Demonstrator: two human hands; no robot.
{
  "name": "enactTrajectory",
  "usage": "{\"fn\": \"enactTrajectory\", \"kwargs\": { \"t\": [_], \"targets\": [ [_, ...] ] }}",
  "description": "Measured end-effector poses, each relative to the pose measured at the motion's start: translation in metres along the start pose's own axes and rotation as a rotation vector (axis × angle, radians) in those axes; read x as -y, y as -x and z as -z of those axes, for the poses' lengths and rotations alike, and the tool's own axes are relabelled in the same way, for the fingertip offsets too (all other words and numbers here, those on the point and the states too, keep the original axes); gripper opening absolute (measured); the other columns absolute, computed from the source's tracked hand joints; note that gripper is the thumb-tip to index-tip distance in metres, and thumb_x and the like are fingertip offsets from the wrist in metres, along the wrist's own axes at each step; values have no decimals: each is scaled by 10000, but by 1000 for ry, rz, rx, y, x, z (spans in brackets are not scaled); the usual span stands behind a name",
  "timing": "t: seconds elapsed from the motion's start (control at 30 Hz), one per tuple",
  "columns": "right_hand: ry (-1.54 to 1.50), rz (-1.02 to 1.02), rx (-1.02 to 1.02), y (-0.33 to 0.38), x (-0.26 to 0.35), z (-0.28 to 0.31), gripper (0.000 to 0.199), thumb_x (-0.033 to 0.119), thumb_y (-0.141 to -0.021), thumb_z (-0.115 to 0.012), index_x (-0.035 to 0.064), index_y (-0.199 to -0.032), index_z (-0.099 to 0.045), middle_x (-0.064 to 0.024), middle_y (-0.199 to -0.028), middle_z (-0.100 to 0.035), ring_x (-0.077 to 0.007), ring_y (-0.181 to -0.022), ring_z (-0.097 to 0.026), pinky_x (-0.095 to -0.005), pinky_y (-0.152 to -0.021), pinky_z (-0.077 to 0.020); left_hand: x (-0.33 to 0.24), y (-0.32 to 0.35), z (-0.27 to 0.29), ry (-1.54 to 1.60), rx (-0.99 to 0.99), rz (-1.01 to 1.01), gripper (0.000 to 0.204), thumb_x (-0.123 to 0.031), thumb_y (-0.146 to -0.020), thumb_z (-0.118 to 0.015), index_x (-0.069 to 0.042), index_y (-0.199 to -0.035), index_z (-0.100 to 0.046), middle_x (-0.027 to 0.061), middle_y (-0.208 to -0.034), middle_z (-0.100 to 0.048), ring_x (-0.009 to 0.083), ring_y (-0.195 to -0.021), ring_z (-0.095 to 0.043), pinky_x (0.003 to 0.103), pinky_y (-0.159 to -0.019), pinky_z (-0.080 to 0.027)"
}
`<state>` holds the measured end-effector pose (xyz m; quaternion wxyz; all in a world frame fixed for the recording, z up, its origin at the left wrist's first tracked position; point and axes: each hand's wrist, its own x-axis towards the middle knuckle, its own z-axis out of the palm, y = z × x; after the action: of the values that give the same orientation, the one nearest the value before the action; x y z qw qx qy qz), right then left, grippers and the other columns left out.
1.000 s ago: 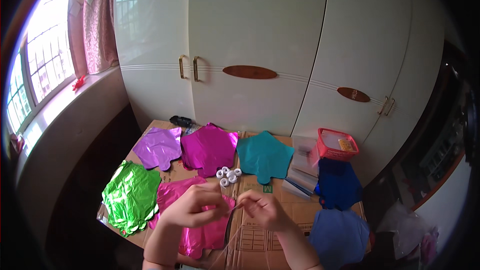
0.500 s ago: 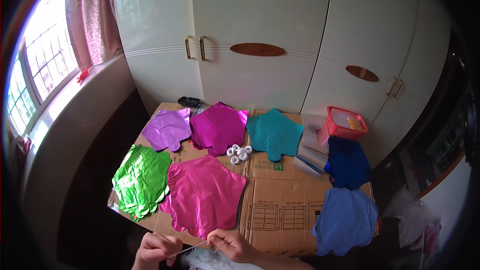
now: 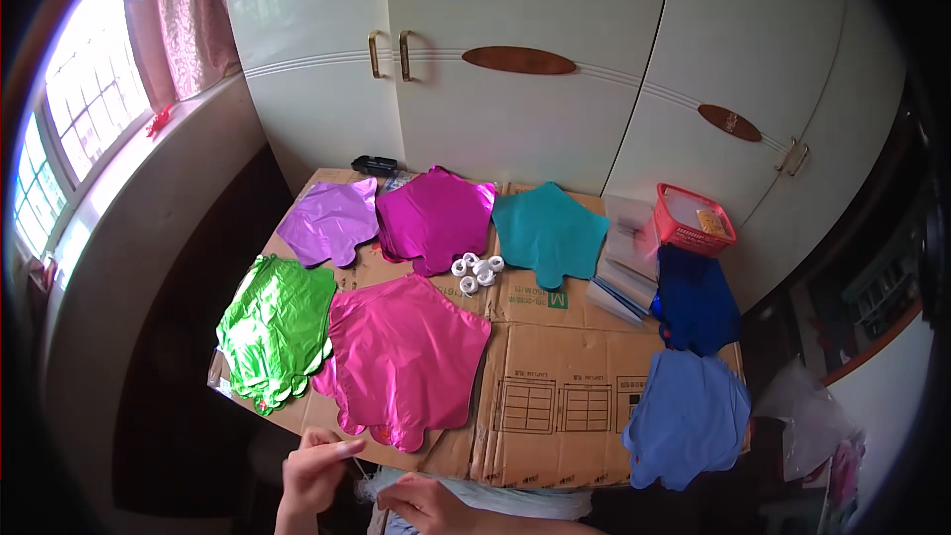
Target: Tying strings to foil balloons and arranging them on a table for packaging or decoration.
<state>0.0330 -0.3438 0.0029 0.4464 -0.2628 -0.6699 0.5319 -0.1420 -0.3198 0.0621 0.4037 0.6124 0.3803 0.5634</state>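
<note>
On the near side of the pink foil stack [image 3: 411, 357], I see my left hand [image 3: 313, 471] with its grip pinched on a thin pale strand [image 3: 361, 470]; whether my right hand's [image 3: 424, 502] curled grip holds it, I cannot tell. Green foil [image 3: 275, 329] crowds the stack's left; white rolls [image 3: 477, 270] and magenta foil [image 3: 438, 218] lie beyond.

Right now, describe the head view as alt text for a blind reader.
A person's left hand and right hand are by the near edge of some cardboard, a thin pale strand between them. On it lie foil-like shapes in green, pink, purple, teal and blue, and white rings; a red basket stands behind.
</note>
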Motion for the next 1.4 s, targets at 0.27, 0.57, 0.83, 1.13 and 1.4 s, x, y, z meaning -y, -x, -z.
{"fn": "enactTrajectory", "kwargs": {
  "t": [0.27, 0.57, 0.83, 1.13, 1.4],
  "targets": [
    [-21, 84, -14, -7, -30, -18, 92, 92, -852, -553, 39, -910, -600, -93, -759, -612, -257, -733, -589, -344, -686, -448, -3, 17, 5, 654, 49, 349, 110, -21, -792, -564, 8, -787, -670, 127, -716, -655, 206, -645, -542, 346, -591, -393],
    [168, 253, 9, -8, -37, -8, 89, 76, -817, -578, 64, -903, -597, -58, -771, -618, -245, -721, -590, -337, -712, -446, 4, 20, 20, 569, 321, 519, 175, -26, -741, -524, 87, -804, -641, 153, -658, -608, 196, -706, -551, 321, -669, -417],
    [159, -4, 136, 15, -45, -14, 138, 68, -803, -565, 46, -938, -581, -101, -813, -619, -299, -776, -598, -375, -727, -464, -31, 9, -4, -1085, 736, 74, 64, -59, -715, -625, -78, -755, -671, 18, -603, -579, 198, -681, -549, 313, -717, -439],
    [-6, -81, 302, 44, -130, -22, 185, 50, -832, -513, 16, -1002, -578, -112, -806, -614, -242, -759, -609, -327, -697, -475, -16, 44, 45, 744, 110, 581, 136, -74, -849, -550, 33, -775, -588, 108, -614, -547, 189, -593, -527, 278, -516, -426],
    [44, -205, 379, 56, -159, -20, 195, 42, -827, -483, 6, -997, -572, -114, -793, -600, -216, -743, -598, -311, -686, -466, -99, -24, 73, 678, -158, -233, 153, -67, -854, -581, -62, -818, -432, 37, -619, -450, 124, -482, -418, 219, -391, -373]
  ]
}}
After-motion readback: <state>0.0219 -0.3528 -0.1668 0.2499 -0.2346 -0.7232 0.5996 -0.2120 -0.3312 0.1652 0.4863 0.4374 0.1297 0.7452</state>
